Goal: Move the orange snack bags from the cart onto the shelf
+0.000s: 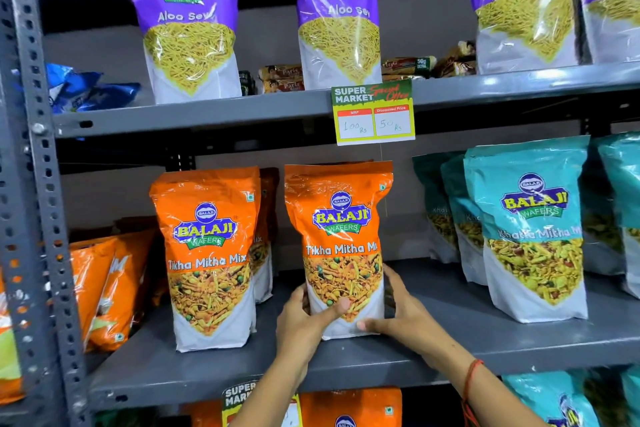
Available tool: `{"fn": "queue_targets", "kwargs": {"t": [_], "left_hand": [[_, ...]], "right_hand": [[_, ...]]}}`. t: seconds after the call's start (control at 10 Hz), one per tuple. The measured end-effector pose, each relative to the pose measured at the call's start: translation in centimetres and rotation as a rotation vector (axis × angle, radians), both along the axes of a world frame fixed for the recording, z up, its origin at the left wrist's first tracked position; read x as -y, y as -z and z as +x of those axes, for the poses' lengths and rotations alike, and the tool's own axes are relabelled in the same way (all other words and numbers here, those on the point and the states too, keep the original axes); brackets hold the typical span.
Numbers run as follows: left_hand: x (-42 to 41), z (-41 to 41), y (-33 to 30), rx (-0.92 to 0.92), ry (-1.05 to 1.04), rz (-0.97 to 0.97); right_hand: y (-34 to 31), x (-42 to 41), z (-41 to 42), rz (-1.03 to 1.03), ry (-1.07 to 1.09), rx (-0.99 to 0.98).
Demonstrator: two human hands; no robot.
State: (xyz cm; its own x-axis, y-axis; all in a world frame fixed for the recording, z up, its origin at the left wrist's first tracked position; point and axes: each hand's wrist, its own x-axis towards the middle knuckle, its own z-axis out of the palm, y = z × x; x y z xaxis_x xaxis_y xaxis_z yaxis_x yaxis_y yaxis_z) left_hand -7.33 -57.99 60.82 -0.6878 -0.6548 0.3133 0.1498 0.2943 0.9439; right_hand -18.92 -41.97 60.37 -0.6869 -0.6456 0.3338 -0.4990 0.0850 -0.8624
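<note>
An orange snack bag (341,239) labelled Tikha Mitha Mix stands upright on the grey middle shelf (433,350). Both hands grip its lower part: my left hand (304,319) on its left side with the thumb across the front, my right hand (398,312) around its right side and bottom. A second orange bag (207,253) stands upright just to the left, with another one partly hidden behind it. Several more orange bags (110,288) lie tilted at the far left of the shelf. The cart is not in view.
Teal snack bags (530,229) fill the shelf's right side. Purple Aloo Sev bags (188,21) stand on the upper shelf (207,113), where a price tag (374,113) hangs from its edge. A perforated steel upright (38,184) rises at left. More orange and teal bags sit below.
</note>
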Motion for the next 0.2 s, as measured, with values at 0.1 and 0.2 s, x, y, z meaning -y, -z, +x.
{"fn": "queue_targets", "kwargs": {"t": [0.1,0.2], "left_hand": [[0.25,1.29,0.05,-0.011,-0.004,-0.010],[0.86,2.28,0.51,-0.044,-0.042,-0.011]], "right_hand": [[-0.25,-0.79,1.48,-0.085,0.082,0.061],[0.05,-0.95,2.45,-0.235,0.189,0.051]]}}
